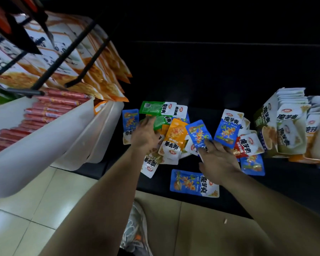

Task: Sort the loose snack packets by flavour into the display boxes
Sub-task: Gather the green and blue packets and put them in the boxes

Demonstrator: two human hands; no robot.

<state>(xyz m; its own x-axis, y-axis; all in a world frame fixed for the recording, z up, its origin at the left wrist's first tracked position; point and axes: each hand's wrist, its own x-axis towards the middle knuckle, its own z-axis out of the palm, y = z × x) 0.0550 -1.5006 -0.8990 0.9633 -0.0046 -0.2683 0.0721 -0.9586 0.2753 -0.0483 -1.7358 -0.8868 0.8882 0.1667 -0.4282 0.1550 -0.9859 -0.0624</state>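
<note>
Your right hand (217,161) is the one that decides the coming move. Its thumb and fingers pinch the lower end of a blue packet (198,133), which seems lifted a little over the pile of loose packets (174,143) on the dark shelf (201,71). The long axis of this packet runs from about eleven o'clock to five o'clock, and your grip is at the five o'clock end.

The display boxes (260,117) stand at three o'clock from this hand, near it but not touching. They are already filled with upright packets. The right hand is clearly the nearer one to them, so I think it should carry the packet there alone. To slide it in between the others, you will probably have to turn it until it stands upright like them. I cannot tell from here which box takes the blue flavour.

Your left hand (145,134) is at nine o'clock from the right one, well apart from the boxes. Its fingers lie bent over a green packet (160,121) at the eleven o'clock side of the pile. The picture is blurred there, so I cannot tell whether they hold the packet or only rest on it.

Another blue packet (194,182) lies flat at six o'clock, just beside your right wrist, its long axis from nine to three.
</note>
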